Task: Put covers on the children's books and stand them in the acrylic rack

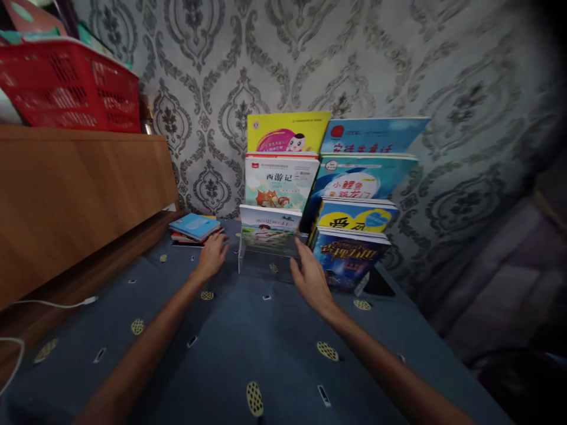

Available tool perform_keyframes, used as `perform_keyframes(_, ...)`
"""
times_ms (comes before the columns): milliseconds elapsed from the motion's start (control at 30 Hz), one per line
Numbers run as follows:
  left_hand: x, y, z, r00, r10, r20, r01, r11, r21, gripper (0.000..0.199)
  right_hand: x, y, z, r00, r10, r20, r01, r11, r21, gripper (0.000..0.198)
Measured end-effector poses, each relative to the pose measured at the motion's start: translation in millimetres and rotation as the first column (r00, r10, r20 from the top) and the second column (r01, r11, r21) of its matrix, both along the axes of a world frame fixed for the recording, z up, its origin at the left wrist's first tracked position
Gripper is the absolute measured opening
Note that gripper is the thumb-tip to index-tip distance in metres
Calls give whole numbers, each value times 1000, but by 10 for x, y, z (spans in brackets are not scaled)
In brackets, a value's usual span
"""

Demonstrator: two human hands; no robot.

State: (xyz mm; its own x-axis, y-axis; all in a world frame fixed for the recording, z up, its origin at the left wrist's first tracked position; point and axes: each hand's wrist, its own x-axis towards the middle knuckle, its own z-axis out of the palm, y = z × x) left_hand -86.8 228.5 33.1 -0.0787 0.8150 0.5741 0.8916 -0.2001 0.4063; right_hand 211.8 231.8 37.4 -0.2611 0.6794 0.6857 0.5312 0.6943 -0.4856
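My left hand (pixel 213 257) reaches to the right edge of a small stack of books with a light-blue book (pixel 195 225) on top. Its fingers are stretched out and apart; I cannot tell whether they touch the stack. My right hand (pixel 310 277), fingers extended, is at the front of a clear book rack (pixel 270 265), seemingly against it, gripping nothing. Books stand in two tiered columns in the rack. On the left are a yellow book (pixel 287 131), a white-topped book (pixel 281 183) and a green landscape book (pixel 270 229). Dark-blue books (pixel 348 257) stand front right.
The rack stands on a dark-blue patterned cloth (pixel 230 354) before a patterned wall (pixel 212 118). At left, a wooden cabinet (pixel 84 195) carries a red basket (pixel 71 82). A white cable (pixel 66 304) lies at left. Something flat and black (pixel 381 283) lies by the rack's right side.
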Motion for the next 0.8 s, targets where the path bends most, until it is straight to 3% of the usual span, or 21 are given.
perform_keyframes(100, -295, 2, -154, 983, 167, -82, -173, 982, -75, 34, 87, -272, -296, 998, 54, 27, -52, 997, -59, 54)
perform_keyframes(200, -592, 76, -194, 944, 294, -152, -316, 937, -151, 45, 168, -488, -662, 992, 113, 48, -104, 981, -164, 50)
perform_keyframes(333, -870, 250, -159, 915, 321, -245, -379, 893, -243, 55, 250, -587, -971, 991, 124, 56, -104, 958, -268, 46)
perform_keyframes(533, -1013, 383, -111, 905, 238, -351, -364, 862, -354, 50, 293, -581, -984, 988, 149, 28, -133, 940, -315, 41)
perform_keyframes(800, -1060, 208, -23, 862, 164, -479, -371, 849, -377, 43, 317, -574, -943, 978, 201, 55, -166, 914, -370, 40)
